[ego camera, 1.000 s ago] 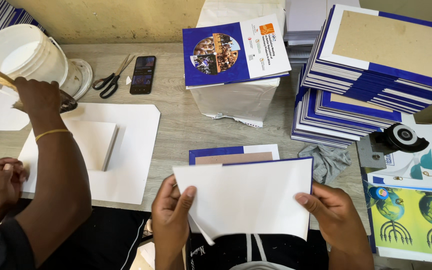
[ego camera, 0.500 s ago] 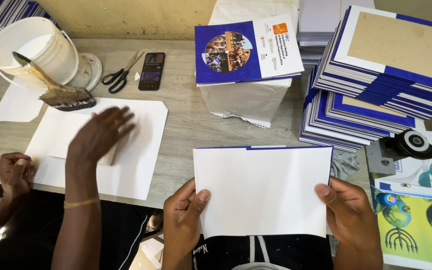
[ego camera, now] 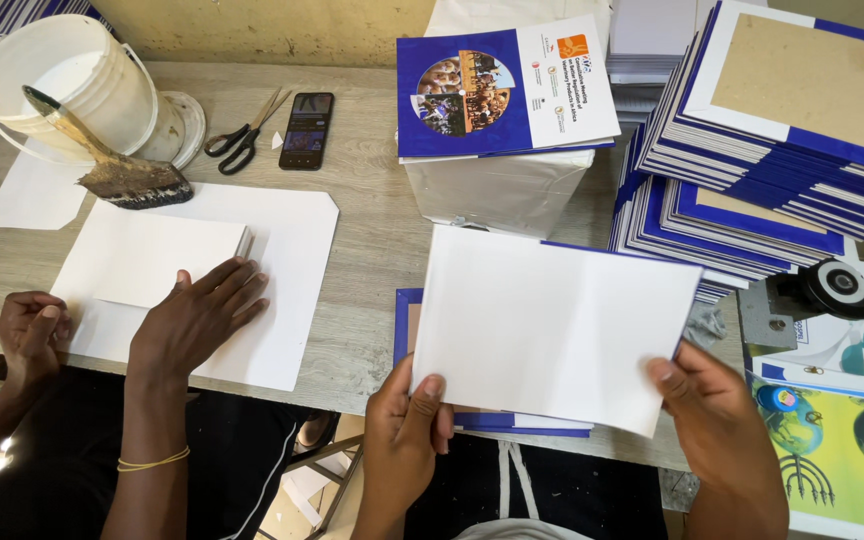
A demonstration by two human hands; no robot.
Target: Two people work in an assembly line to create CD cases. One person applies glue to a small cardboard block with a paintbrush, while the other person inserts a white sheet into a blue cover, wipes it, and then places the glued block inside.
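White sheet (ego camera: 562,325) pinched at its lower corners by left hand (ego camera: 407,425) and right hand (ego camera: 717,420).

We see the scene in bright, even light that seems to fall from above, with the white sheet (ego camera: 562,325) as the brightest surface, close to washed out and showing almost no texture. Below that sheet, under the table edge, the picture drops into deep shade and dark clothing loses all detail. Left of the sheet, a co-worker's hand (ego camera: 197,315) casts only a soft, short shadow. Focus is sharp throughout, without motion blur. Far right and upper left of the sheet, straight edges bend slightly toward the frame corners.
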